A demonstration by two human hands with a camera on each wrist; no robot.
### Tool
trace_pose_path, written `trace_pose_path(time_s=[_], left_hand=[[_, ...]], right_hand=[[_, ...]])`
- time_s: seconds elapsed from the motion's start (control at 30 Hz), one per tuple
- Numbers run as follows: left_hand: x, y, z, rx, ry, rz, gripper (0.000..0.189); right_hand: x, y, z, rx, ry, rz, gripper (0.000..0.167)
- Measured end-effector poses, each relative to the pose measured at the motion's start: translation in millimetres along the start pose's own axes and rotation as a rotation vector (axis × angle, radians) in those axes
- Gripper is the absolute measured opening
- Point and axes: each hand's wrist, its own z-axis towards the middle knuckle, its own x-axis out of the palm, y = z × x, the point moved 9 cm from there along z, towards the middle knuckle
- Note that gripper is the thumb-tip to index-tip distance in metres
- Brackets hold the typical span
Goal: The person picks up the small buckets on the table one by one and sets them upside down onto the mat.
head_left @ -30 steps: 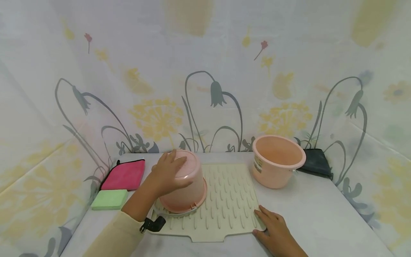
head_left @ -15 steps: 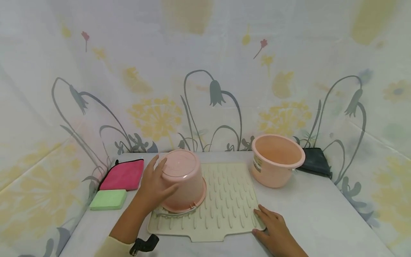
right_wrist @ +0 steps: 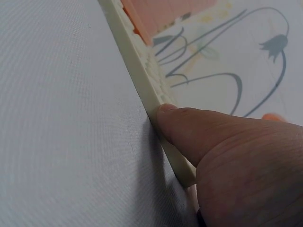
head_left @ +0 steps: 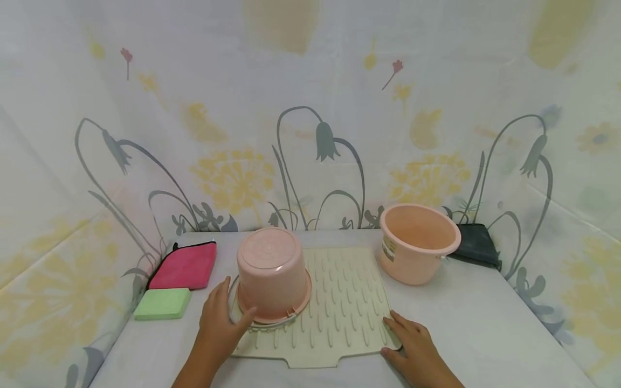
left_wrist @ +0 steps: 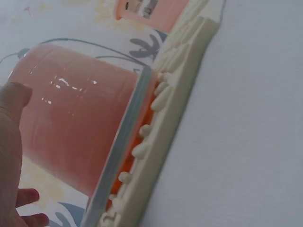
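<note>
A pink plastic bucket (head_left: 270,272) stands upside down on the left part of a cream ribbed drain mat (head_left: 346,291), its wire handle (head_left: 264,325) lying around the rim. My left hand (head_left: 218,323) is spread beside the bucket's lower left, over the mat's left edge. In the left wrist view, the thumb (left_wrist: 16,97) overlaps the bucket's wall; contact is unclear. My right hand (head_left: 412,345) rests at the mat's front right corner with fingers extended. The right wrist view shows its thumb (right_wrist: 175,123) touching the mat's front edge; its other fingers are mostly hidden there.
A second, upright bucket (head_left: 419,258) stands behind the mat on the right, in front of a black pouch (head_left: 475,245). On the left lie a pink pouch (head_left: 186,265) and a green sponge block (head_left: 163,303). A floral cloth (head_left: 310,178) hangs behind the white table.
My left hand has let go of the upturned bucket's base and moved down and left, toward the mat's left edge. The bucket and my right hand have stayed in place.
</note>
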Motion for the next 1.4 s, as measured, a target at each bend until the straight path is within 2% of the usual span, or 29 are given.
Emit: trace_pose_path(time_s=[0.3, 0.43, 0.53, 0.6, 0.93, 1.17, 1.27, 1.33, 1.4], left_hand=[[3.3, 17.1, -30.9, -0.094, 0.071, 0.048, 0.083], [13.5, 27.6, -36.9, -0.096, 0.147, 0.116, 0.096], [26.6, 33.8, -41.0, -0.075, 0.218, 0.188, 0.112], [32.6, 36.1, -43.5, -0.058, 0.241, 0.223, 0.119], [40.6, 45.1, -47.4, -0.122, 0.283, 0.247, 0.121], [39.1, 44.3, -47.1, -0.100, 0.255, 0.265, 0.121], [39.1, 45.1, -46.8, -0.110, 0.258, 0.267, 0.122], [39.0, 45.7, -46.6, -0.119, 0.266, 0.270, 0.122], [38.8, 46.1, -46.4, -0.127, 0.274, 0.272, 0.123]], right_hand=[[-3.2, 1.7, -1.8, -0.016, -0.011, -0.004, 0.077], [-4.5, 3.4, -2.9, -0.026, -0.014, 0.001, 0.077], [-5.8, 4.2, -4.5, -0.036, -0.020, 0.000, 0.077], [-5.9, 3.8, -5.2, -0.040, -0.023, 0.000, 0.076], [-1.8, 2.2, -3.8, -0.025, -0.008, -0.008, 0.078], [-2.5, 5.7, -0.7, 0.009, 0.048, -0.034, 0.080], [-4.2, 5.5, 3.0, 0.029, 0.070, -0.037, 0.080], [-6.9, 5.5, 6.0, 0.035, 0.076, -0.053, 0.081], [-13.3, 8.5, 8.1, 0.007, 0.056, -0.070, 0.079]])
